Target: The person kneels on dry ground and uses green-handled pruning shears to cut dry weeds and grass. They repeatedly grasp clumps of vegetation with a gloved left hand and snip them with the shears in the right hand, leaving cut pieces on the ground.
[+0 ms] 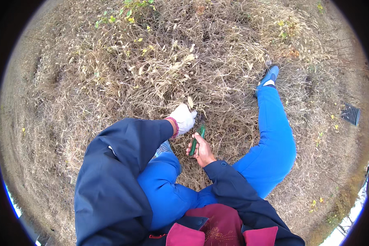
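My left hand (184,119) wears a white knitted glove with a pink cuff and is closed around dry grass stems (190,103); how many it holds cannot be told. My bare right hand (200,149) grips the green handles of a hand tool (197,143), which looks like pruning shears. The tool points away from me, just right of the gloved hand, and its tip is hidden among the grass. Dense dry grass (160,83) with seed heads spreads in front of both hands.
My one foot, in a blue shoe (269,77), is stretched out to the right on the grass; the other shoe (164,148) is tucked beneath my left arm. A dark ribbed object (351,114) lies at the far right. Green and yellow leaves (129,13) grow at the top left.
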The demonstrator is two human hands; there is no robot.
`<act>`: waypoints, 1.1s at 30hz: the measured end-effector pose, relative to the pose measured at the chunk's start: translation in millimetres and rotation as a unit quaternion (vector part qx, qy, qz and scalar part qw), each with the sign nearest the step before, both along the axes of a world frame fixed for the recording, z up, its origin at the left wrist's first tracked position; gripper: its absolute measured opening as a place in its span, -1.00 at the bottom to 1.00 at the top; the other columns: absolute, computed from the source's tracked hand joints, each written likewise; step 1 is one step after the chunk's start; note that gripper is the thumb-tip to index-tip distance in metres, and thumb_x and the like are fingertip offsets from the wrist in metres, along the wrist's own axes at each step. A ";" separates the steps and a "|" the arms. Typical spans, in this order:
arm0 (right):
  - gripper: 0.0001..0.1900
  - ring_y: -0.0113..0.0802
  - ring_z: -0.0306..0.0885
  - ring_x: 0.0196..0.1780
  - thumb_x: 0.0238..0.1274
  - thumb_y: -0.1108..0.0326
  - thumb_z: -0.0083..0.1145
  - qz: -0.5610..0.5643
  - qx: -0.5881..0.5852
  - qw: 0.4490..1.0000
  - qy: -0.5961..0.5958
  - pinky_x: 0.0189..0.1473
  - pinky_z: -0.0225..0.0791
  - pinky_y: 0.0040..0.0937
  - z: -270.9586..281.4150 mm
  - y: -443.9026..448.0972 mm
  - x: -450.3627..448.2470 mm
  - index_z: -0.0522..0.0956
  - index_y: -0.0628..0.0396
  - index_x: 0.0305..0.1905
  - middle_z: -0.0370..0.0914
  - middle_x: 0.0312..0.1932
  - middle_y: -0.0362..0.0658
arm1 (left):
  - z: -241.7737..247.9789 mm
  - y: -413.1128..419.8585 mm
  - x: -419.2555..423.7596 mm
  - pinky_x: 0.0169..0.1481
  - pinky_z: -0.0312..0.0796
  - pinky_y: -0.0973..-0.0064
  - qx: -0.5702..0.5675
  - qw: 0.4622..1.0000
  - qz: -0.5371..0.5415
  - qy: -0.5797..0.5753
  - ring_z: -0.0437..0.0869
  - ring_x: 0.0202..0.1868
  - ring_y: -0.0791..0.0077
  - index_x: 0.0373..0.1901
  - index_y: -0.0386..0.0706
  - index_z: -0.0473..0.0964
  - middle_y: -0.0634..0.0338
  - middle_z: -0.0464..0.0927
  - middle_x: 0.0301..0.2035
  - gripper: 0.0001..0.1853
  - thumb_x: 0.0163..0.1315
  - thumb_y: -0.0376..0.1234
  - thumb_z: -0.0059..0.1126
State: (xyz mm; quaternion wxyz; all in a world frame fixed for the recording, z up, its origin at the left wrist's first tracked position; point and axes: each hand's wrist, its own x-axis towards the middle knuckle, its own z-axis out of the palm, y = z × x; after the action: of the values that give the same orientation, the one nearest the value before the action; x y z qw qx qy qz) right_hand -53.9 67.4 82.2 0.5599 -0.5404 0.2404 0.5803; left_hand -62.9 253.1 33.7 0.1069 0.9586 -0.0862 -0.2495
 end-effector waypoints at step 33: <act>-0.46 -0.58 0.22 -0.70 0.42 -0.19 0.06 0.244 -0.023 0.967 -0.063 -0.65 0.14 -0.55 -33.5 62.6 42.6 0.54 0.14 0.05 0.38 -0.59 -0.31 | -20.8 72.8 -40.2 -0.08 0.53 0.06 -0.145 0.911 0.385 -0.006 0.72 -0.22 -0.07 -0.27 -0.17 0.64 -0.08 0.69 -0.33 -0.66 0.32 -0.11 0.02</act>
State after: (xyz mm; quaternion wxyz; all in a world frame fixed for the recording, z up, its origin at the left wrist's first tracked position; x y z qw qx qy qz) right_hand -11.3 130.1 48.7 0.4025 -0.6309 0.0787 0.6586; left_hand -103.1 325.9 12.9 0.3319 0.8928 0.2539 -0.1682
